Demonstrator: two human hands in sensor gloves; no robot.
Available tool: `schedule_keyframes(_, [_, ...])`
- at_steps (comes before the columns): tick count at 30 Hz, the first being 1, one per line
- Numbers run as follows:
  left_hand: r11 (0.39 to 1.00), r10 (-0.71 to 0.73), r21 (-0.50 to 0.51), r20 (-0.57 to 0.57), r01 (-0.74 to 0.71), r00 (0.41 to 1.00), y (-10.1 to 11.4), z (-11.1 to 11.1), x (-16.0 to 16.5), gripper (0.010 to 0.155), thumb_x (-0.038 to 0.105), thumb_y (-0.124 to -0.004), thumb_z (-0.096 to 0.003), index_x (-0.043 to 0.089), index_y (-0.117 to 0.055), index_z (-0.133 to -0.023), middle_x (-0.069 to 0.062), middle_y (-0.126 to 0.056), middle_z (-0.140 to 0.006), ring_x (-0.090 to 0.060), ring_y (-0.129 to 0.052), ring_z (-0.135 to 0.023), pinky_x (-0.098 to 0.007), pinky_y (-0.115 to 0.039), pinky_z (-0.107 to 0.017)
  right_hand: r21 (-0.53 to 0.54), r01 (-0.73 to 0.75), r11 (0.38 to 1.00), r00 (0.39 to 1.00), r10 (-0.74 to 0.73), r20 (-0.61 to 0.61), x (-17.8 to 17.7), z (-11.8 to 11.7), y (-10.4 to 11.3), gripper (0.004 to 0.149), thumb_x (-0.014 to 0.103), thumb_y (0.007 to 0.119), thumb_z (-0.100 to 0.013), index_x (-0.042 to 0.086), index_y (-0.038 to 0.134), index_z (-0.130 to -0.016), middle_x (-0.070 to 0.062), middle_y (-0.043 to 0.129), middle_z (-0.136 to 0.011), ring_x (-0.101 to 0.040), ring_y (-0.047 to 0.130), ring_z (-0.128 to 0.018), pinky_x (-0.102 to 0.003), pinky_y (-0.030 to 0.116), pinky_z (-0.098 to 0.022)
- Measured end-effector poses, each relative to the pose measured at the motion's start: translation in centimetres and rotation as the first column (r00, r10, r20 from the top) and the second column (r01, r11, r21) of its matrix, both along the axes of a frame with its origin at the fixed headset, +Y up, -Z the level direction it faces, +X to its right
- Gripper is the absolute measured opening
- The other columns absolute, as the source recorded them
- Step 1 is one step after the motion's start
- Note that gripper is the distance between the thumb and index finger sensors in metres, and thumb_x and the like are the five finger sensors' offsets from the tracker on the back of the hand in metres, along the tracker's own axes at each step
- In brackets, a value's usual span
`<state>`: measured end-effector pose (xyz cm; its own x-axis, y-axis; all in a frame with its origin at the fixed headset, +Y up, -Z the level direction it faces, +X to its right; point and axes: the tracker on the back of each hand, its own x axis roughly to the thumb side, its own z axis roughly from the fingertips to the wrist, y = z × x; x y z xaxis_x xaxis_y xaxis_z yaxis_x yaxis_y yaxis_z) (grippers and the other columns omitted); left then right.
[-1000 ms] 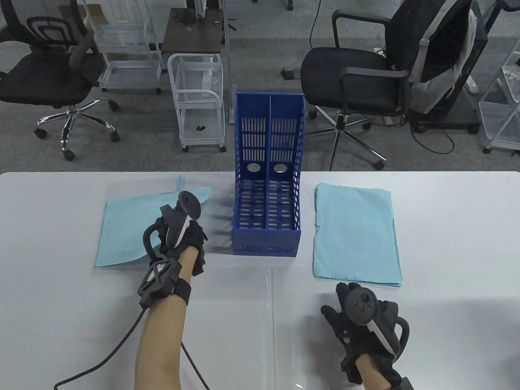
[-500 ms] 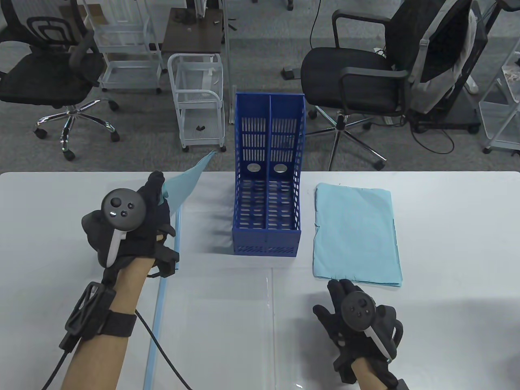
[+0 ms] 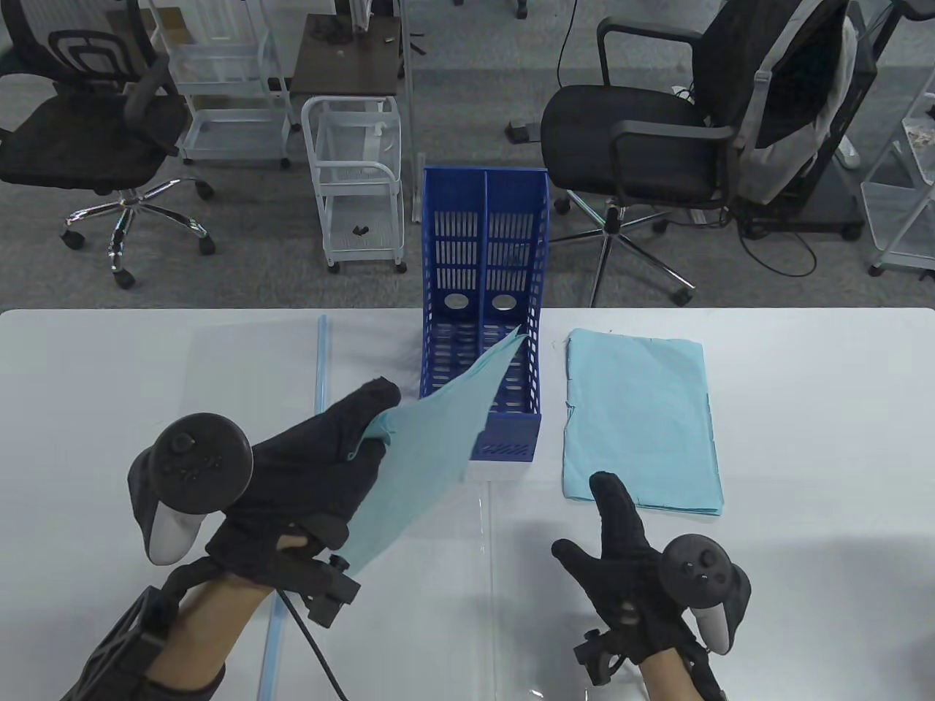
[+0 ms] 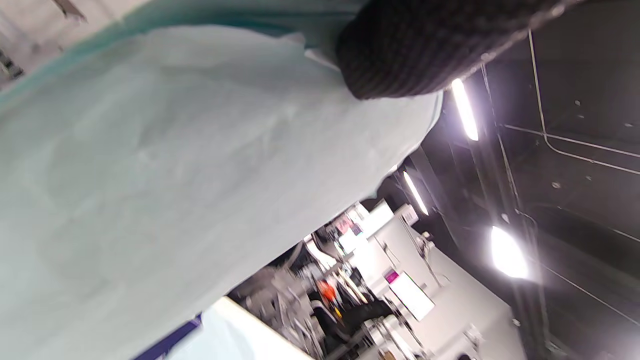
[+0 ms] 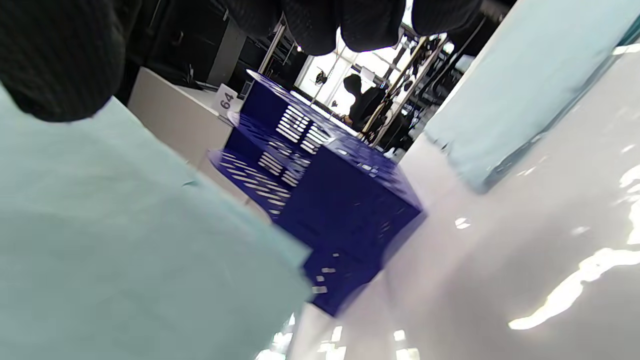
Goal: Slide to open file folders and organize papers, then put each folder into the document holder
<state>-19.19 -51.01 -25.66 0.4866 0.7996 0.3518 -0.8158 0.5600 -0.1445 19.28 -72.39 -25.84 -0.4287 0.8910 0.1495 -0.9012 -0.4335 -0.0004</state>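
My left hand (image 3: 358, 431) pinches one light blue paper sheet (image 3: 438, 431) by its edge and holds it in the air, tilted, in front of the blue two-slot document holder (image 3: 482, 219). In the left wrist view the sheet (image 4: 175, 175) fills most of the frame under a gloved finger (image 4: 400, 55). My right hand (image 3: 610, 526) hovers over the table with straight, spread fingers and holds nothing. It is just short of the near edge of a stack of blue papers (image 3: 643, 416). A clear folder (image 3: 416, 599) lies flat near me. The right wrist view shows the holder (image 5: 340, 200).
A thin translucent blue slide bar (image 3: 320, 365) lies on the white table (image 3: 803, 380), left of the holder. Office chairs (image 3: 643, 139) and white wire carts (image 3: 354, 182) stand on the floor beyond the far edge. A cable (image 3: 314, 642) trails from my left wrist.
My left hand has lifted the blue sheet off the table's left side and carried it right, up to the holder. My right hand has moved slightly and spread its fingers.
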Motion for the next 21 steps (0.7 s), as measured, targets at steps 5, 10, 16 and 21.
schedule_keyframes(5, [0.986,0.086,-0.158,0.158,-0.06,0.984,-2.1,-0.4,1.8,0.059,0.027,-0.089,-0.0425,0.034,-0.08,-0.1,0.004,-0.102,-0.081,-0.023,-0.106,-0.069,-0.049,-0.081,-0.064,-0.042,0.168,0.985,0.98,-0.171,-0.104,0.7,-0.3,0.1,0.105,0.073,0.082,-0.03,0.027,0.027,-0.106,-0.006,0.036,-0.118,-0.037,0.043,-0.109,-0.059,0.044,-0.076])
schedule_keyframes(10, [0.939,0.195,-0.326,0.245,-0.109,0.95,-5.4,-1.3,3.2,0.058,0.028,-0.089,-0.0427,0.033,-0.08,-0.1,0.003,-0.102,-0.081,-0.024,-0.106,-0.068,-0.049,-0.081,-0.063,-0.245,0.456,0.856,0.732,-0.517,-0.443,0.0,-0.7,-0.2,0.095,0.064,0.089,-0.035,0.025,0.044,-0.108,-0.007,0.062,-0.114,-0.04,0.073,-0.1,-0.06,0.06,-0.074])
schedule_keyframes(16, [0.896,0.261,-0.419,0.227,-0.147,0.938,-8.6,-2.6,3.2,0.059,0.03,-0.089,-0.0428,0.032,-0.078,-0.101,0.002,-0.101,-0.082,-0.024,-0.106,-0.068,-0.05,-0.081,-0.063,-0.181,0.394,0.901,0.821,-0.433,-0.372,-0.3,-0.3,0.6,0.045,0.044,0.088,-0.041,0.026,0.086,-0.083,0.005,0.104,-0.071,-0.017,0.108,-0.056,-0.042,0.09,-0.05])
schedule_keyframes(21, [0.823,0.459,-0.489,0.274,-0.289,0.845,-11.0,-3.2,2.4,0.071,0.044,-0.089,-0.044,0.032,-0.064,-0.11,-0.001,-0.089,-0.099,-0.029,-0.098,-0.081,-0.053,-0.077,-0.066,-0.2,0.4,0.895,0.859,-0.441,-0.258,0.2,-0.5,0.0,0.042,0.044,0.088,-0.041,0.025,0.089,-0.079,0.004,0.107,-0.065,-0.014,0.111,-0.048,-0.038,0.094,-0.044])
